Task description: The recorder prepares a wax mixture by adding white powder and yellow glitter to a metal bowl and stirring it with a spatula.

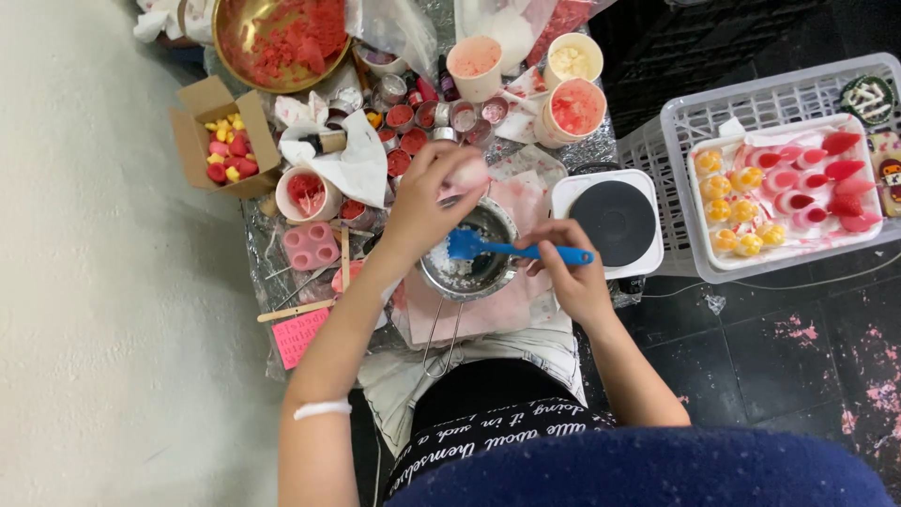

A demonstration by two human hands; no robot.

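The left hand is curled shut over the far rim of a small metal pot, pinching a pale pink lump between fingertips and thumb. The right hand is closed round the handle end of a blue spatula, whose blade dips into the pot among white crumbly bits.

The pot sits near the front edge of the foil-covered table, on a pink-stained cloth, its wire handle pointing towards the person. Just right of it stands a small white hotplate; to the left lie a pink mould and a paper cup.

The lump looks light and soft, probably waxy or crumbly, so a gentle fingertip pinch suits it better than a squeeze. The spatula seems light, with a stiff handle and a bendy blade; the far end of the handle is the natural place to hold it. The pot is thin metal, likely light, and best taken by its long wire handle, since the bowl may be warm
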